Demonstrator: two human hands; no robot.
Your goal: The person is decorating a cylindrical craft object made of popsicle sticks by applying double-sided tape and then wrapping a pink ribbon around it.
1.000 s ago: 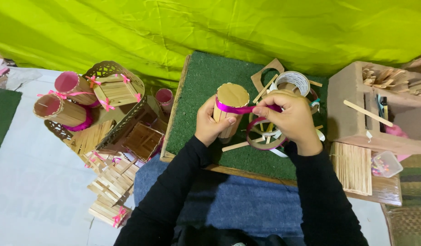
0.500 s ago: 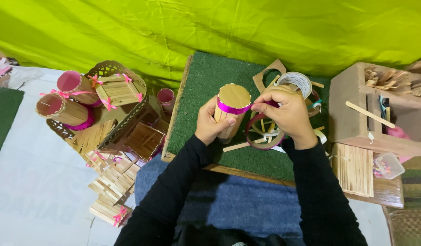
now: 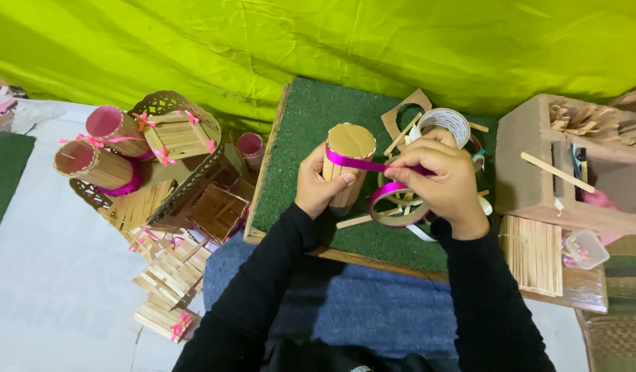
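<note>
From the head camera, looking down: the left hand (image 3: pixel 319 184) is wrapped around a small upright cylinder of craft sticks (image 3: pixel 347 165) with a tan cardboard top, thumb pressed on its front. The cylinder stands near the middle of a green felt-covered board (image 3: pixel 300 145). A shiny magenta ribbon (image 3: pixel 362 165) runs around the cylinder's upper part and stretches right — taut — into the right hand (image 3: pixel 438 180), whose fingers are pinched closed on it. Below that hand the ribbon falls in a loose loop (image 3: pixel 393 207) on the board, beside a loose craft stick (image 3: pixel 356 221).

Just behind the right hand lies a roll of white tape (image 3: pixel 447 122) and a cardboard offcut with a round hole (image 3: pixel 400 117).

To the left, off the board, finished stick containers with pink bows (image 3: pixel 101 158) lie piled together — flat stick pieces (image 3: pixel 166 275) below them. To the right stands a cardboard box (image 3: pixel 531 172), and a bundle of plain sticks (image 3: pixel 535 255) lies in front of it.
</note>
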